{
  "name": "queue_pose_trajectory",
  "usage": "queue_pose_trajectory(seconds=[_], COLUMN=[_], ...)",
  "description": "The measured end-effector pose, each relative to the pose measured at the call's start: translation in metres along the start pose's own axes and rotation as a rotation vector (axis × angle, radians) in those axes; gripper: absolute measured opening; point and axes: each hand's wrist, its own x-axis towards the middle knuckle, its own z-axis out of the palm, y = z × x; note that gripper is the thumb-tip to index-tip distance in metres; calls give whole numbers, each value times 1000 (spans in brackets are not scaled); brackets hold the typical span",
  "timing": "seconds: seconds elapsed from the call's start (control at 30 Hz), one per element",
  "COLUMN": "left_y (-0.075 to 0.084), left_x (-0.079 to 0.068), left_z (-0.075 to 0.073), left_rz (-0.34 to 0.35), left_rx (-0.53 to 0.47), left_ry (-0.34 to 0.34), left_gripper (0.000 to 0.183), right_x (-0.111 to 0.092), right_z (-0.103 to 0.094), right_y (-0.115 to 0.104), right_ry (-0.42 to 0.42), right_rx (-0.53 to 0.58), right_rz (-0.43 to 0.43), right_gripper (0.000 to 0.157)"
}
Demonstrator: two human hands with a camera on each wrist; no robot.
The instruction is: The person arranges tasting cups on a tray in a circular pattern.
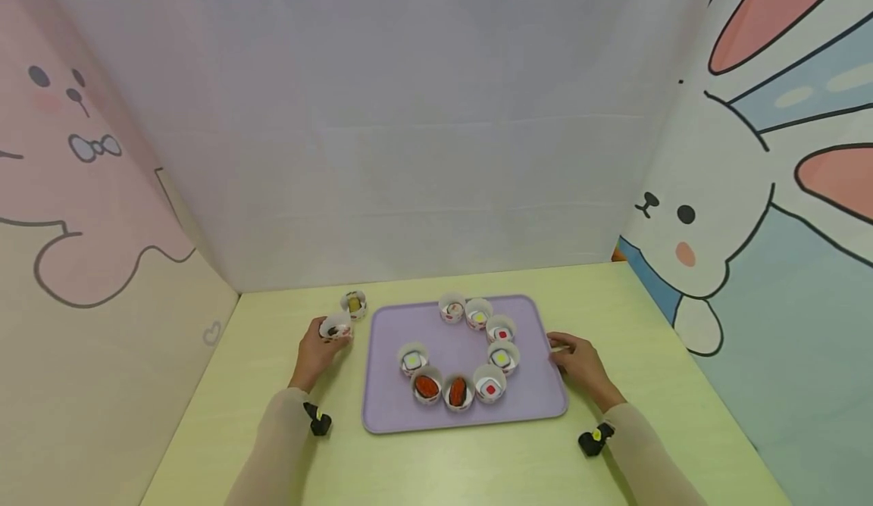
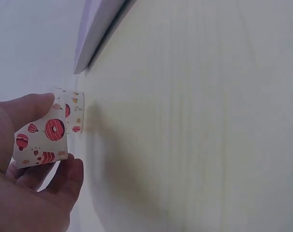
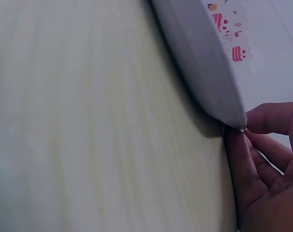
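Note:
My left hand [image 1: 314, 353] grips a small paper cup [image 1: 336, 329] left of the purple tray [image 1: 392, 328]; something dark and white lies inside it. In the left wrist view, thumb and fingers wrap the printed cup [image 2: 45, 137], which has red donut and cake pictures. Just behind it, a second paper cup [image 1: 353, 306] with a yellowish piece stands on the table. At the tray's right side, my right hand [image 1: 580, 362] pinches the rim. The right wrist view shows its fingertips at the underside and edge of the tray [image 3: 199, 63].
Several paper cups form an open ring on the tray. Two at the front hold orange-red pieces [image 1: 458, 391]; others hold white rolls [image 1: 490, 388] with red or yellow centres. The yellow-green table [image 1: 470, 468] meets a white back wall [image 1: 409, 150] and cartoon-printed side walls.

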Motion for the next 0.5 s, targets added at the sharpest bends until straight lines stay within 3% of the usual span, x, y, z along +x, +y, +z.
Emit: queue_pose_trajectory(seconds=[0.27, 0.5], left_y=[17, 35], left_x=[-9, -12], left_z=[-16, -18], left_rz=[52, 104], left_rx=[-13, -52], left_ry=[0, -4], left_gripper=[71, 75], right_x=[0, 0], right_z=[-1, 0], right_y=[-2, -3], right_ry=[-1, -7], right_rx=[10, 15], right_rz=[-11, 5], right_gripper=[48, 48])
